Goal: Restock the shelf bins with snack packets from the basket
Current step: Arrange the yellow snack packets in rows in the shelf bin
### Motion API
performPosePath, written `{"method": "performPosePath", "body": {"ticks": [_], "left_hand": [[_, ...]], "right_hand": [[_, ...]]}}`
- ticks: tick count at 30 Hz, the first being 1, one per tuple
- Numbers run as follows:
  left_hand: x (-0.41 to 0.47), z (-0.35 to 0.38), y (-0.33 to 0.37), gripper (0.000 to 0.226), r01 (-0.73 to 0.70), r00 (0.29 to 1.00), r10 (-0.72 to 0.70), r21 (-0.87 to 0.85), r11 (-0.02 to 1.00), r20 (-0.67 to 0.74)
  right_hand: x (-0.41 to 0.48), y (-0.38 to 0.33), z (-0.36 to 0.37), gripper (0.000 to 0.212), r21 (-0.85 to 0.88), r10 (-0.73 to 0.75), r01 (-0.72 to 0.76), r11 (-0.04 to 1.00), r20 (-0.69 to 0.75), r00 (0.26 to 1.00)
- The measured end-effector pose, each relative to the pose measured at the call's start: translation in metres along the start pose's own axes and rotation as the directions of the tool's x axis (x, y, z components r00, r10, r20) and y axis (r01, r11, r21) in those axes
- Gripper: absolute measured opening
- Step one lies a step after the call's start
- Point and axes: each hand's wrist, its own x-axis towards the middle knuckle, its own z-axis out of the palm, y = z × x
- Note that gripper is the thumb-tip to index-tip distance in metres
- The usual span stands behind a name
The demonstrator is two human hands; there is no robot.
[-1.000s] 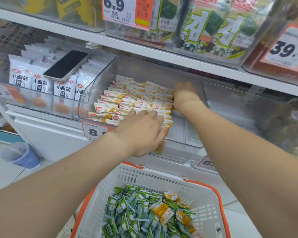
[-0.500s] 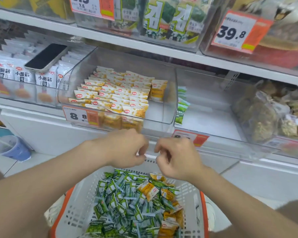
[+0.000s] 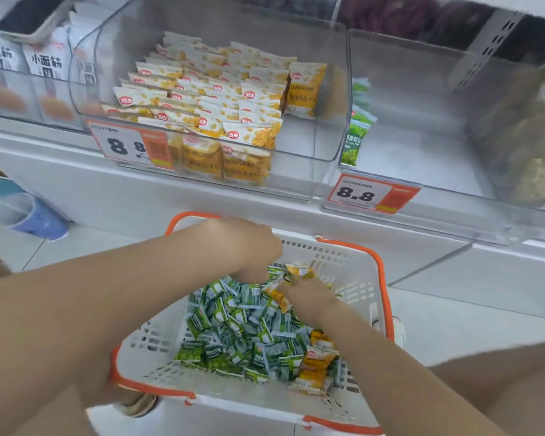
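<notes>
Inside the basket (image 3: 354, 266), left hand (image 3: 253, 247) and right hand (image 3: 310, 295) touch packets (image 3: 243, 325).

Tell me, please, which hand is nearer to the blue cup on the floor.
Left. The left hand is in the basket, right of the blue cup; the right hand lies farther right.

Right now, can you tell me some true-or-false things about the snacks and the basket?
1. The left hand and the right hand both reach into the basket. True.
2. The basket holds mostly red packets. False: mostly green packets, plus a few yellow packets.
3. The middle bin holds rows of yellow snacks. True.
4. The next bin is packed full. False: the right bin has only a few green bags.
5. A phone lies on the white packets. True.
</notes>
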Motion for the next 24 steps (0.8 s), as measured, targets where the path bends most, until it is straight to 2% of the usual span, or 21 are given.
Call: {"method": "performPosePath", "body": {"ticks": [3,5,9,14,16,17,19,22,24], "left_hand": [[0.006,0.002,-0.002,0.024,0.007,1.000,-0.007,-0.005,1.000,0.006],[0.010,0.005,-0.004,0.021,0.012,1.000,-0.012,0.009,1.000,0.006],[0.012,0.008,-0.009,0.019,0.015,1.000,-0.015,0.006,1.000,0.023],[0.008,0.007,-0.014,0.024,0.048,0.999,-0.047,-0.025,0.999,0.023],[0.004,0.004,-0.014,0.021,0.066,0.998,-0.065,-0.045,0.997,0.023],[0.002,0.003,-0.014,0.022,0.072,0.997,-0.071,-0.054,0.996,0.020],[-0.002,0.004,-0.016,0.027,0.080,0.997,-0.079,-0.061,0.995,0.016],[-0.012,0.005,-0.021,0.032,0.089,0.996,-0.088,-0.114,0.989,0.011],[-0.021,0.006,-0.023,0.039,0.086,0.996,-0.084,-0.156,0.984,0.018]], "right_hand": [[0.021,-0.018,0.018,0.096,-0.054,-0.007,0.010,0.998,0.049,0.999],[0.029,-0.025,0.026,0.102,-0.097,0.013,-0.003,0.995,0.105,0.994],[0.030,-0.026,0.028,0.087,-0.079,0.056,-0.048,0.996,0.111,0.992],[0.024,-0.020,0.017,0.044,0.089,0.066,-0.069,0.994,0.044,0.997],[0.019,-0.018,0.010,0.028,0.197,0.103,-0.091,0.976,-0.051,0.993],[0.016,-0.017,0.005,0.029,0.267,0.133,-0.100,0.958,-0.108,0.985],[0.009,-0.018,-0.008,0.035,0.470,0.229,-0.115,0.875,-0.193,0.954],[-0.006,-0.025,-0.042,0.039,0.775,0.369,-0.032,0.631,-0.264,0.891],[-0.021,-0.032,-0.072,0.043,0.872,0.434,0.040,0.487,-0.282,0.856]]}}
